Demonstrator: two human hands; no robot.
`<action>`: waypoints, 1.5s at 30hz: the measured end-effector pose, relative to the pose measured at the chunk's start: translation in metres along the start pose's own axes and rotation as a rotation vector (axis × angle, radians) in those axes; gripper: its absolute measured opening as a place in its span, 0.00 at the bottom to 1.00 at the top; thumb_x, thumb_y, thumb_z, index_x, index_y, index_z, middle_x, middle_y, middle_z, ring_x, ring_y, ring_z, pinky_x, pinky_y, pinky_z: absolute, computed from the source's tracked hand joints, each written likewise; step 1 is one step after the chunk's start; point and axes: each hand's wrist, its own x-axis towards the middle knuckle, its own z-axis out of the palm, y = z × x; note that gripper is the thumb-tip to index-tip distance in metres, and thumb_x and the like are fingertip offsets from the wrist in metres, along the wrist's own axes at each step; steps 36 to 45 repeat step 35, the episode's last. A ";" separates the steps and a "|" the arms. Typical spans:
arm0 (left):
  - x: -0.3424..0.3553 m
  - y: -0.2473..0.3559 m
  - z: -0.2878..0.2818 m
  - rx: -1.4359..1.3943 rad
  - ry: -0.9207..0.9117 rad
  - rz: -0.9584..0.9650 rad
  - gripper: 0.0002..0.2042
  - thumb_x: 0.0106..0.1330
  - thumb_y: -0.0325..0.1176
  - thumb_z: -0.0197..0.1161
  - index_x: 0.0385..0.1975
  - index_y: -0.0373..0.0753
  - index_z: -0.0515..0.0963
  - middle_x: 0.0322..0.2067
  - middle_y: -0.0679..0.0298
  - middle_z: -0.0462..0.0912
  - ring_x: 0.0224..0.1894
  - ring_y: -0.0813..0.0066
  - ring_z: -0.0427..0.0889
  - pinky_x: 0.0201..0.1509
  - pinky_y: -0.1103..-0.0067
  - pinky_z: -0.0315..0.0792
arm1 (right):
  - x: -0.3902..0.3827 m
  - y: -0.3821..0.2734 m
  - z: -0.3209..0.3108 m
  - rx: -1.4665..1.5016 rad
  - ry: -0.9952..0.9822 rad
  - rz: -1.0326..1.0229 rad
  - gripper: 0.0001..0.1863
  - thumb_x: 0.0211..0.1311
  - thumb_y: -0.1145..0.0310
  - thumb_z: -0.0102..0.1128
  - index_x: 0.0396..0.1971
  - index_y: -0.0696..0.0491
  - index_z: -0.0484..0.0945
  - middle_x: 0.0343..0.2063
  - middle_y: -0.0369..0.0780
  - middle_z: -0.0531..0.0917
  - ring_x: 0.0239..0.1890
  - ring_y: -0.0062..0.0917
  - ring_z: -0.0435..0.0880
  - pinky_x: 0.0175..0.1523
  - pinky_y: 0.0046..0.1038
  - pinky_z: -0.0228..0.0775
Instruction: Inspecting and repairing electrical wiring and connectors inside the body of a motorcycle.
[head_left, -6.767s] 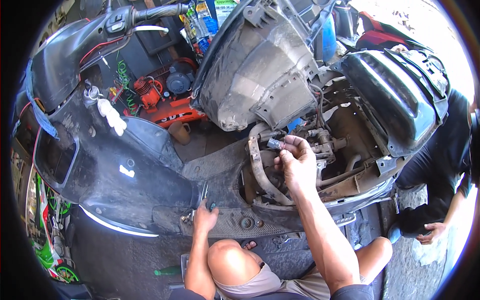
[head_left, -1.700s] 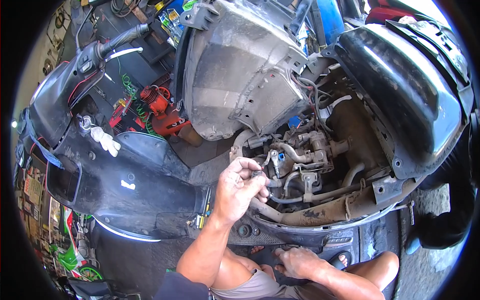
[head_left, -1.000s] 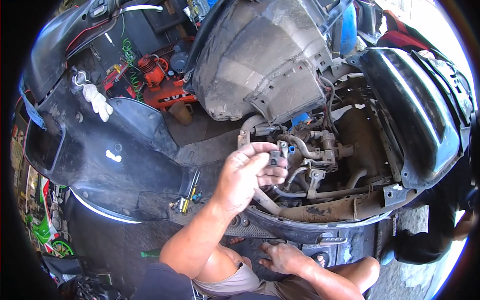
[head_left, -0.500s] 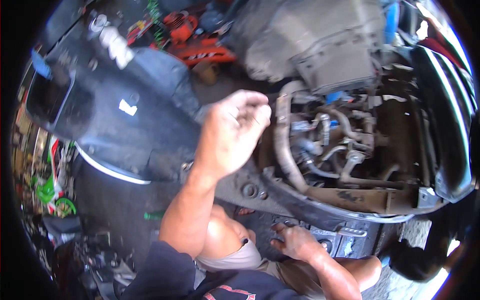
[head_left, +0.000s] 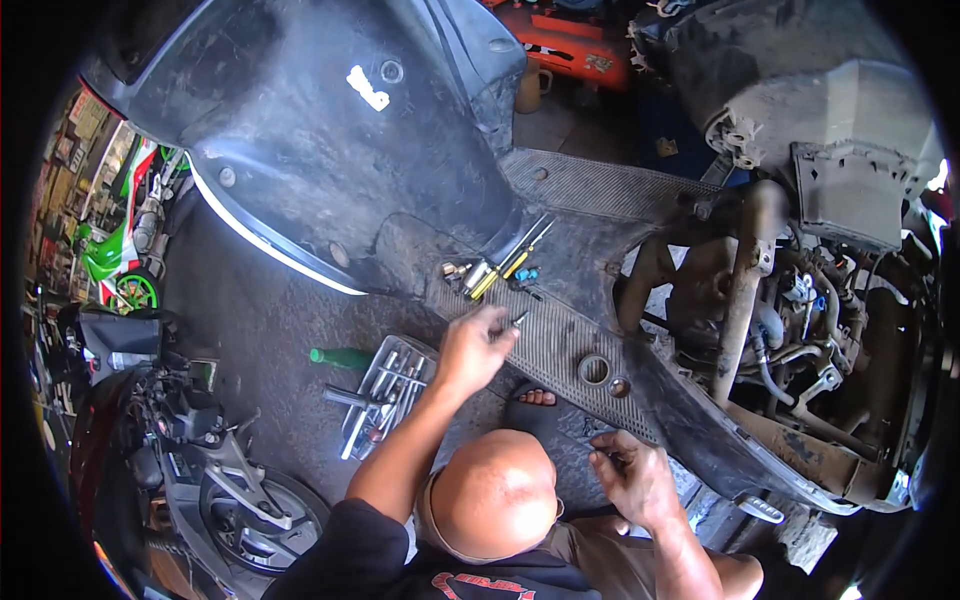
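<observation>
My left hand (head_left: pixel 474 352) is over the near edge of a scooter's ribbed footboard (head_left: pixel 560 343), fingers pinched together with a small dark piece at the tips, its kind unclear. Just beyond it lie yellow-and-black screwdrivers (head_left: pixel 512 262), metal sockets (head_left: pixel 460 272) and a small blue part (head_left: pixel 526 275). Above the ground near my knee, my right hand (head_left: pixel 636 482) is closed, thumb and forefinger curled together; whatever they hold is too small to name. A round metal ring (head_left: pixel 593 370) rests on the footboard between the two hands.
At left, an open tool tray (head_left: pixel 390 385) of metal tools lies beside a green bottle-like object (head_left: pixel 340 357). The scooter's exposed frame and engine (head_left: pixel 790 330) fill the right side. Its dark front panel (head_left: pixel 330 140) rises ahead. Another motorcycle (head_left: pixel 240 490) stands at lower left.
My left hand has come down from its raised position to the footboard. My right hand has lifted slightly, its fingers now curled. The view has shifted, bringing the screwdrivers and tool tray into sight.
</observation>
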 end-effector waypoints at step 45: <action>-0.075 0.185 -0.012 -0.672 -0.639 0.480 0.09 0.63 0.29 0.70 0.39 0.32 0.83 0.30 0.63 0.84 0.25 0.83 0.79 0.29 0.85 0.73 | 0.048 -0.126 -0.233 -0.597 0.435 0.120 0.19 0.55 0.69 0.62 0.46 0.57 0.85 0.38 0.48 0.89 0.37 0.37 0.89 0.49 0.34 0.79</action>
